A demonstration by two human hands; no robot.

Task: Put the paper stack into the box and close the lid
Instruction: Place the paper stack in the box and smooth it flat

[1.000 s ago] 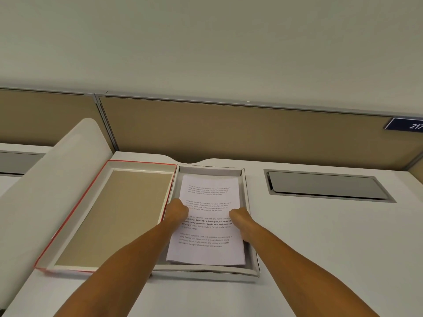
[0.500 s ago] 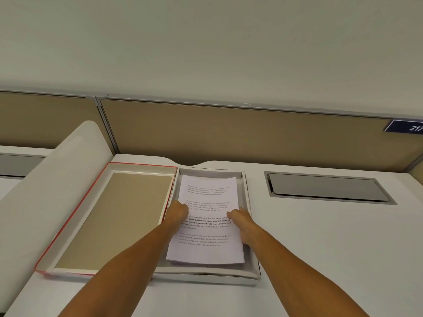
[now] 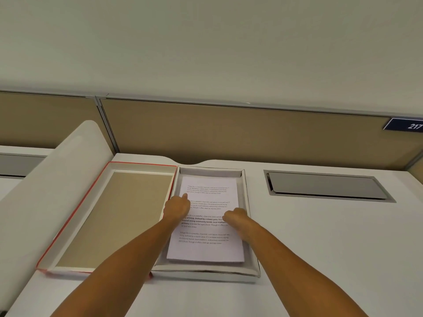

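The white paper stack (image 3: 207, 227), printed with text, lies flat inside the shallow white box (image 3: 253, 263) on the desk. Its lid (image 3: 68, 227), red-edged with a tan inside, lies upside down directly left of the box and touches it. My left hand (image 3: 177, 208) rests on the stack's left edge, one finger stretched forward on the sheet. My right hand (image 3: 235, 217) sits over the stack's right edge by the box wall. Its fingers curl downward out of sight.
A white curved divider (image 3: 45, 184) rises left of the lid. A grey recessed cable hatch (image 3: 325, 186) is set into the desk right of the box. A tan partition wall (image 3: 229, 133) closes off the back, with a blue number plate (image 3: 409, 125).
The stack has settled flat in the box. My left hand slid forward along the left edge and stretched out a finger. My right hand stayed at the right edge.
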